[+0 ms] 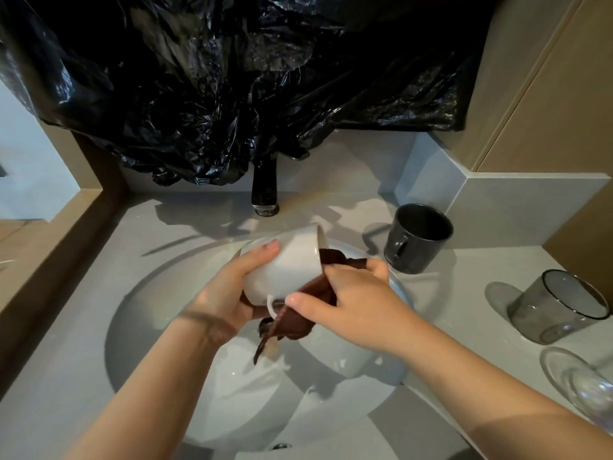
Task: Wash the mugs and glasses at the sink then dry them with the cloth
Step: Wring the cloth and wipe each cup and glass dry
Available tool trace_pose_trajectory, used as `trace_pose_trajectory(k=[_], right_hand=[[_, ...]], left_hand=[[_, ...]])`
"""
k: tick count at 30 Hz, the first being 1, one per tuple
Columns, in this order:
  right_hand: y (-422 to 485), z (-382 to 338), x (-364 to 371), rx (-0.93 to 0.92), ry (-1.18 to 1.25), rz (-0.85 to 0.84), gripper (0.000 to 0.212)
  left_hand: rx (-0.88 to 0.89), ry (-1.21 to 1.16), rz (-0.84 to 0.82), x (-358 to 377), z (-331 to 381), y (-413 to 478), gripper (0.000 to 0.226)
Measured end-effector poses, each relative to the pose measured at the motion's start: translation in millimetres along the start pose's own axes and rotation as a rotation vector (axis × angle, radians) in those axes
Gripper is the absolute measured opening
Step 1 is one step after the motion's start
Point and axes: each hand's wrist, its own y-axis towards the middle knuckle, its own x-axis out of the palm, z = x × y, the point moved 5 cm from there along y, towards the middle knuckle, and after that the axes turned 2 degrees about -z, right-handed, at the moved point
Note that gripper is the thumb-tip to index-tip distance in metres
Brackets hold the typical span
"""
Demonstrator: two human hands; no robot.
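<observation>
No words, labels, brands or numbers can be read anywhere, though dim light may be hiding small marks.

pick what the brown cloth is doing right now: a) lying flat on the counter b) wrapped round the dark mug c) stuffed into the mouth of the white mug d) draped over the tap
c: the brown cloth goes into the mouth of the white mug, which the left hand holds tilted over the sink while the right hand works the cloth.

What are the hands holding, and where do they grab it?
The left hand grips the white mug around its body, near the base. The right hand holds the brown cloth, pushing part into the mug's mouth.
</observation>
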Motion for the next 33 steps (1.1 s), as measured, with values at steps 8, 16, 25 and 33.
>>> trace_pose_trajectory(k=[8, 16, 25, 33], right_hand=[[-9, -15, -16, -0.162, -0.495, 0.261, 0.072], [-3, -8, -3, -0.243, -0.163, -0.029, 0.073], [-2, -21, 8, -0.253, -0.131, 0.003, 0.055], [1, -23, 11, -0.038, 0.382, -0.098, 0.026]], left_hand=[[-0.015, 0.022, -0.116, 6, -1, -2, 0.048], [0.025, -0.08, -0.135, 9, 2, -2, 0.045], [0.082, -0.103, -0.023, 7, 0, 2, 0.06], [0.112, -0.095, -0.004, 5, 4, 5, 0.058]])
